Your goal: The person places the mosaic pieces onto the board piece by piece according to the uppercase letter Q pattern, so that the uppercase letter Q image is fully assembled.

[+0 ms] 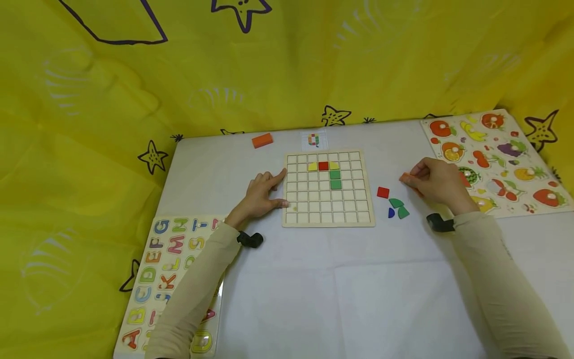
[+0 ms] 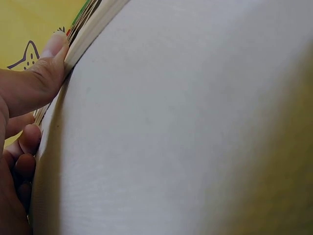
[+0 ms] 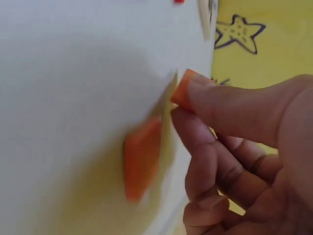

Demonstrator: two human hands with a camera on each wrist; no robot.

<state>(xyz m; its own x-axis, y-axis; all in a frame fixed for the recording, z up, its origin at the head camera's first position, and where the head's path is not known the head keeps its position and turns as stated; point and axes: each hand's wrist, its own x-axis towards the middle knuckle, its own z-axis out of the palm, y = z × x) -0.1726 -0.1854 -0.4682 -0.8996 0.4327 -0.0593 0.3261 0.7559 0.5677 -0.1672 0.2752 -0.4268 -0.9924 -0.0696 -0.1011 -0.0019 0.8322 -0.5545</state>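
A square wooden grid board (image 1: pixel 329 224) lies flat mid-table, with a red square (image 1: pixel 323 166), two yellow corner pieces and two green squares (image 1: pixel 335 175) in its cells. At the board's left edge my left hand (image 1: pixel 260 193) rests with thumb and index finger spread, the thumb overlapping the rim. My right hand (image 1: pixel 437 182) pinches a small orange piece (image 3: pixel 183 90) between thumb and index finger, right of the board. Below those fingers a second orange piece (image 3: pixel 142 159) lies on the table. Between board and right hand lie a red square (image 1: pixel 383 192), green pieces (image 1: pixel 403 213) and a blue half-round piece (image 1: pixel 391 213).
Behind the board stand a small pattern card (image 1: pixel 314 140) and an orange block (image 1: pixel 262 140). A fruit puzzle board (image 1: pixel 544 164) occupies the right side. Under the left forearm lies a letter puzzle board (image 1: pixel 142 279). A yellow cloth (image 1: pixel 287 65) hangs along the back.
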